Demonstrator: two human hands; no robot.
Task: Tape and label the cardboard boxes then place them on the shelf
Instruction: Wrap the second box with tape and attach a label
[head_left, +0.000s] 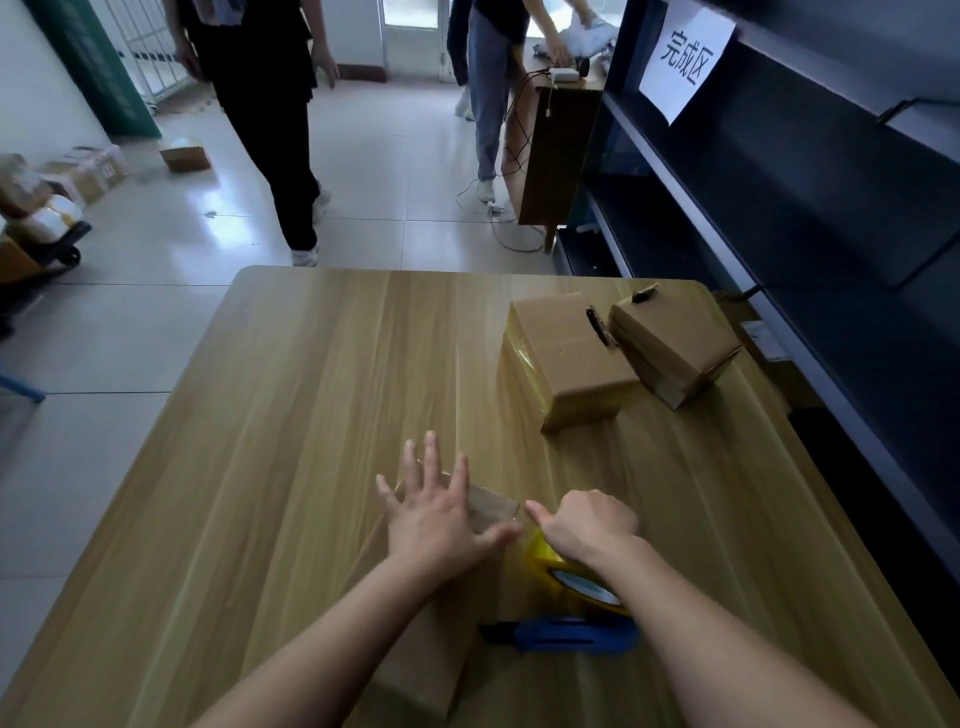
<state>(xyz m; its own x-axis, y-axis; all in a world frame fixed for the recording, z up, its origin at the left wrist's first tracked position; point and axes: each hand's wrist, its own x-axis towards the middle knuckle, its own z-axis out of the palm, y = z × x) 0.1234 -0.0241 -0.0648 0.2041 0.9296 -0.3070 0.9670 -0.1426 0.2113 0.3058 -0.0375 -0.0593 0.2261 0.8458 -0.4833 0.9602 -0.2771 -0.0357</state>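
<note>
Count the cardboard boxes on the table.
3. One box lies under the left hand, beside the tape roll the right hand grips; two sit close together at the table's far right.

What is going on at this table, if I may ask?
A person is taping a cardboard box on the wooden table: the left hand presses flat on its top while the right hand grips a yellow tape roll at the box's edge. A blue cutter lies beside it. Two more boxes wait at the table's far right, next to the dark shelf.
</note>
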